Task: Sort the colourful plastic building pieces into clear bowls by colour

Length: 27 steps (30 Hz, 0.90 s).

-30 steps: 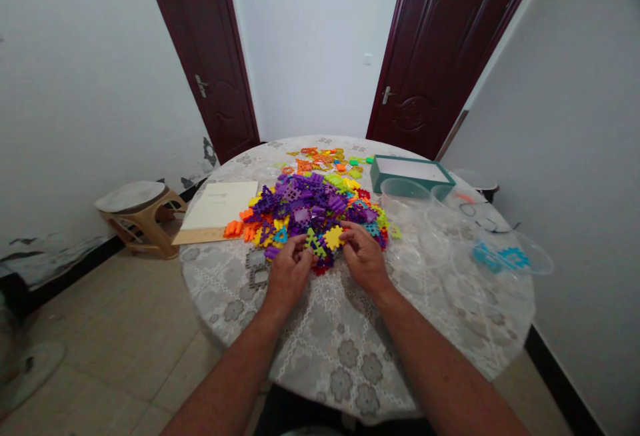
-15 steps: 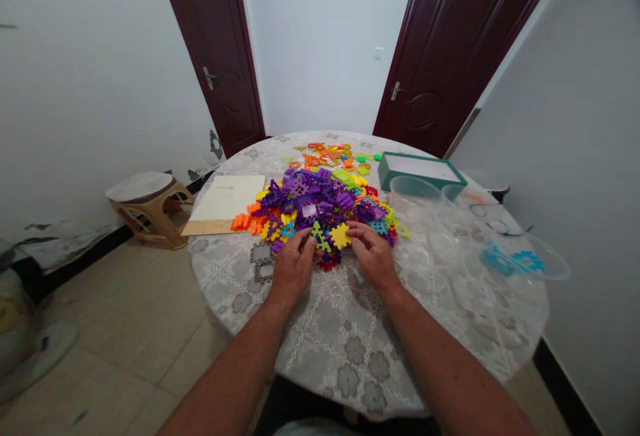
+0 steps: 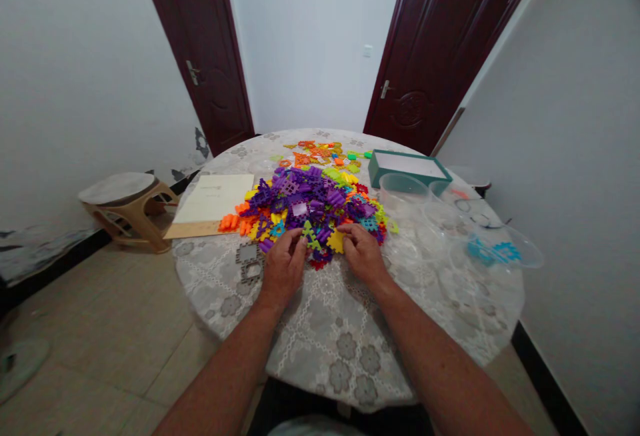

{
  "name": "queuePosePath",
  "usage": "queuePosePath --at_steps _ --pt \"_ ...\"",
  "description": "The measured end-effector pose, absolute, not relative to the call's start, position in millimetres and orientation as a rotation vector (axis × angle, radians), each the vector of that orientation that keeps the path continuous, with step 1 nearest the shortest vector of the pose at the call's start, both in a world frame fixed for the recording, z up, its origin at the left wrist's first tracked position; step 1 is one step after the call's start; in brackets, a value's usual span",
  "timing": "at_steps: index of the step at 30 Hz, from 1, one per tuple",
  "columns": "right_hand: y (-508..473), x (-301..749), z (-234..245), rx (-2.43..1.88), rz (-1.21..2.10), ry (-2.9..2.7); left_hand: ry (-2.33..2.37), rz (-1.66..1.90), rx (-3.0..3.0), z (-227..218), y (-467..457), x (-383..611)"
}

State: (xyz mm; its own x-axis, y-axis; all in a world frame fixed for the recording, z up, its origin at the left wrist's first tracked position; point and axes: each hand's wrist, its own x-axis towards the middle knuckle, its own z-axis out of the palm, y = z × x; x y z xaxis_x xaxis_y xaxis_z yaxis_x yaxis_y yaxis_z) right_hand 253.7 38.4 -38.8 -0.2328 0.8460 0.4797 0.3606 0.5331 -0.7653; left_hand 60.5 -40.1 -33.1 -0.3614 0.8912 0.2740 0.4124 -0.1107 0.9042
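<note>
- Shifted since 0.5 s ago, head view: whole scene sits further left in the frame, likely the wearer's head turning. Yellow piece point(image 3: 336, 241) shows at a different tilt, more of it behind the fingers; green piece point(image 3: 311, 236) looks much the same.
- Meaning, as judged: yellow piece is being re-angled in the fingertips while green piece is held steady. The 2 remain separate, a small gap between them; no join made.
- Left hand point(image 3: 284, 266), centre of frame: thumb and forefinger pinched together on green piece, at its left side. No visible slack.
- Right hand point(image 3: 364, 256), just right of centre: thumb and fingertips pinched on the right edge of yellow piece. Far-side finger contact hidden; cannot tell how many fingers bear on it.
- Both pieces sit at the near edge of the mixed pile point(image 3: 305, 189), mostly purple, mid-frame. Cannot tell whether either touches the pile.
- Grey pieces point(image 3: 247, 254) flat on the tablecloth point(image 3: 345, 339), just left of left hand.
- Centre right: green box point(image 3: 376, 171), clear tubs point(image 3: 405, 189) beside it, blue pieces point(image 3: 505, 251) further right.
- Centre left: pale sheet point(image 3: 213, 196). Beyond the pile, upper centre: scattered orange pieces point(image 3: 303, 158).
</note>
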Motion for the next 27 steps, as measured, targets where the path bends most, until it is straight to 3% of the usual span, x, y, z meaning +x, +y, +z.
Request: queuePosePath --at_steps 14,19,27 --pt "38 245 -40 -0.99 0.955 -1.602 1.808 1.373 1.881 -29 -39 62" --pt "33 241 -37 -0.934 1.199 -1.458 1.752 1.358 1.864 -26 -40 66" --pt "28 236 -30 -0.83 1.245 -1.469 1.743 1.362 1.698 -28 -38 63"
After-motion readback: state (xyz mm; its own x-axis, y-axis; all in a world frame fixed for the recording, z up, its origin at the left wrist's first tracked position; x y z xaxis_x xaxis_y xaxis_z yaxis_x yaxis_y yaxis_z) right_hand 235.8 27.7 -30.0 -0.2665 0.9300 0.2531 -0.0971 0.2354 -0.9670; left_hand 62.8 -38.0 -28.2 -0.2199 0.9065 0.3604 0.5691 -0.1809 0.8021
